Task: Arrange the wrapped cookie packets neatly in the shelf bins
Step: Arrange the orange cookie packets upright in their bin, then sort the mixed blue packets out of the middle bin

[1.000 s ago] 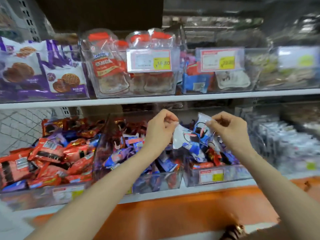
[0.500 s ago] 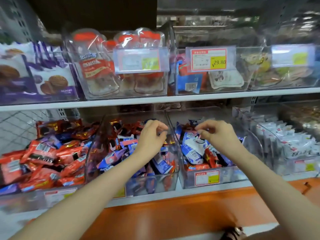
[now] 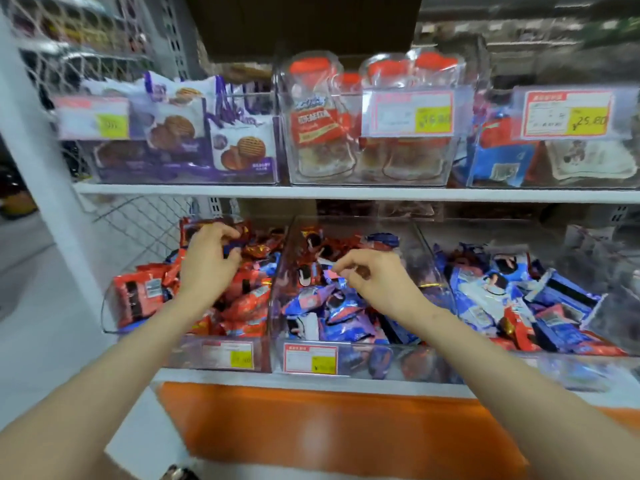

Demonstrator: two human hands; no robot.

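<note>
A blue packet [image 3: 231,250] sat pinched between the thumb and curled fingers of the left hand [image 3: 207,265], above the red packets [image 3: 138,292] heaped in the left bin [image 3: 187,353]. The right hand [image 3: 377,282] hovered with fingers curled over the purple-blue packets [image 3: 332,306] in the middle bin [image 3: 282,258]; whether it gripped one could not be told. The bins' front tags were blurred. On the upper shelf one price tag [image 3: 568,114] read 25.80, near jars [image 3: 311,119] with orange lids and purple cookie bags [image 3: 242,150]. The clear bin walls stood side by side, and open room lay between the heaps and the white shelf edge [image 3: 207,192] above.
</note>
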